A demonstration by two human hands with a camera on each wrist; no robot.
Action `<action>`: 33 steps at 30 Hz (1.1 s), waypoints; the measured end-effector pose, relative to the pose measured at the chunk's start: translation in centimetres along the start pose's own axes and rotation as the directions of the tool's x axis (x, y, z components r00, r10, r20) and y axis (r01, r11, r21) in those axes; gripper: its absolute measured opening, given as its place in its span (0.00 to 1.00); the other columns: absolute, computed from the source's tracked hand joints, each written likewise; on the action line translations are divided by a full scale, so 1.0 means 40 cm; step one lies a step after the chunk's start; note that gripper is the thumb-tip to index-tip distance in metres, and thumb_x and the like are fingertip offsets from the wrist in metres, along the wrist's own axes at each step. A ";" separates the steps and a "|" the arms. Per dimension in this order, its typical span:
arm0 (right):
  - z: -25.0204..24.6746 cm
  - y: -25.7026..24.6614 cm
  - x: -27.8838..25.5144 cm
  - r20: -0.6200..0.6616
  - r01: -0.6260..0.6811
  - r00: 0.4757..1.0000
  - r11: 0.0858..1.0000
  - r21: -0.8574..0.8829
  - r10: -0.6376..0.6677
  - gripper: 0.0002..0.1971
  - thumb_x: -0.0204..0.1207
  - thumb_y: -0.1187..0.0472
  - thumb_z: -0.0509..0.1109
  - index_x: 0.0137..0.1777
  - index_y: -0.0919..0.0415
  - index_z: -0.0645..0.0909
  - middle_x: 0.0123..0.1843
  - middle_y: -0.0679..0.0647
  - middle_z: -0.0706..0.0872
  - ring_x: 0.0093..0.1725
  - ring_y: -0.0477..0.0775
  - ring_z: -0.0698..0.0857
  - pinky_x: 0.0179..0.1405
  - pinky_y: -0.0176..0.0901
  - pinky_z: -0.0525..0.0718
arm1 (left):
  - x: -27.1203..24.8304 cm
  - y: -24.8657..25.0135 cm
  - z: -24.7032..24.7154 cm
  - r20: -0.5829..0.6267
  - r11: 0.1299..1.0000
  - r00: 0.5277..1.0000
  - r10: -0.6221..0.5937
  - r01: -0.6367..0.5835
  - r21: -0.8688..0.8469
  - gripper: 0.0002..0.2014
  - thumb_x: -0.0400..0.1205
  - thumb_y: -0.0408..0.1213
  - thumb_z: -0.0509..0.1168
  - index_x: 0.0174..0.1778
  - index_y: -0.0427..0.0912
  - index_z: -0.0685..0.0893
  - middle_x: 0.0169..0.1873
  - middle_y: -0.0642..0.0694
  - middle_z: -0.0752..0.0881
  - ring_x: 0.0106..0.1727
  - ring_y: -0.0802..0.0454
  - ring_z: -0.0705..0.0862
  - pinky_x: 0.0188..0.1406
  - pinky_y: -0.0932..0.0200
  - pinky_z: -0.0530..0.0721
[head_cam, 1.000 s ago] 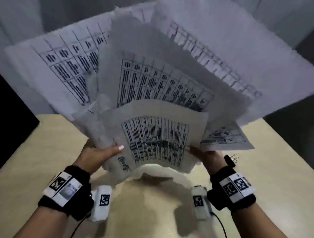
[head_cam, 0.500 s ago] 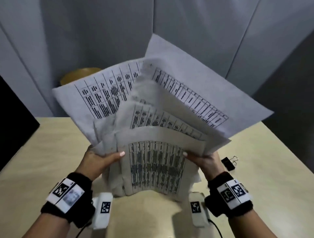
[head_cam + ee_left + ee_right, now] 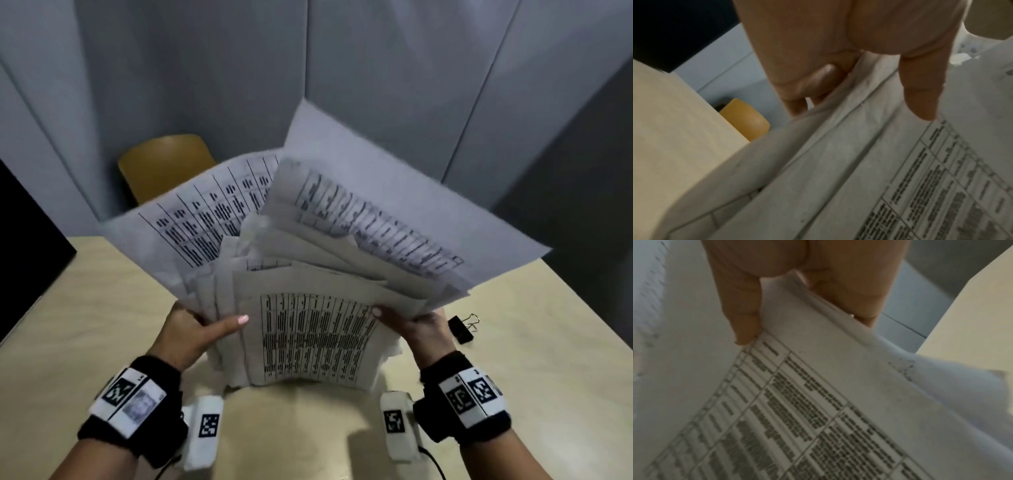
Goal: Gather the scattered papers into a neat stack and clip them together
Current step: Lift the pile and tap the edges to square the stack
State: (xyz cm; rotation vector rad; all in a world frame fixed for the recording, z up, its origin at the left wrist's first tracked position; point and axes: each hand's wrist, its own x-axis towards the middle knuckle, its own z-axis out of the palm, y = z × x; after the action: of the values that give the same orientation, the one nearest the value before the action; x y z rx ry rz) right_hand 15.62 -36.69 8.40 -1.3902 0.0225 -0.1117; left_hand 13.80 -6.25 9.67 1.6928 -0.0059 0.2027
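Note:
Several white papers [image 3: 315, 335] printed with tables stand upright in a loose, fanned bundle, their lower edges near the wooden table [image 3: 85, 308]. My left hand [image 3: 191, 334] grips the bundle's left side, thumb across the front sheets. My right hand [image 3: 416, 325] grips the right side the same way. In the left wrist view my thumb [image 3: 920, 91] lies on the papers [image 3: 838, 178] with my fingers [image 3: 797, 100] behind them. The right wrist view shows the papers [image 3: 838, 402] pinched between thumb and fingers [image 3: 855, 293]. A black binder clip [image 3: 460, 329] lies on the table just right of my right hand.
A yellow wooden chair [image 3: 164, 168] stands beyond the table's far edge. Grey panel walls [image 3: 239, 68] close off the back. A dark object [image 3: 27, 233] sits at the table's left edge.
The fanned papers have dropped lower and drawn closer together, away from the camera. Both hands kept their grip on the bundle's sides. The chair behind is now uncovered.

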 end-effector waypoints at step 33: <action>-0.008 -0.116 0.090 0.082 0.348 0.929 0.925 0.151 -0.362 0.19 0.68 0.83 0.64 0.40 0.62 0.90 0.40 0.49 0.93 0.42 0.50 0.90 0.43 0.43 0.90 | 0.015 -0.024 0.025 0.021 0.984 0.999 -0.033 0.036 -0.175 0.38 0.41 0.58 0.82 0.46 0.46 0.86 0.39 0.59 0.92 0.45 0.62 0.90 0.41 0.70 0.86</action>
State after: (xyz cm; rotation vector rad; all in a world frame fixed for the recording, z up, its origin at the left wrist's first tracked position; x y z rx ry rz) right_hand 18.87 -38.15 13.10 -1.2521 -0.3252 -0.3349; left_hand 14.65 -7.04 8.69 1.5182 -0.0072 0.1566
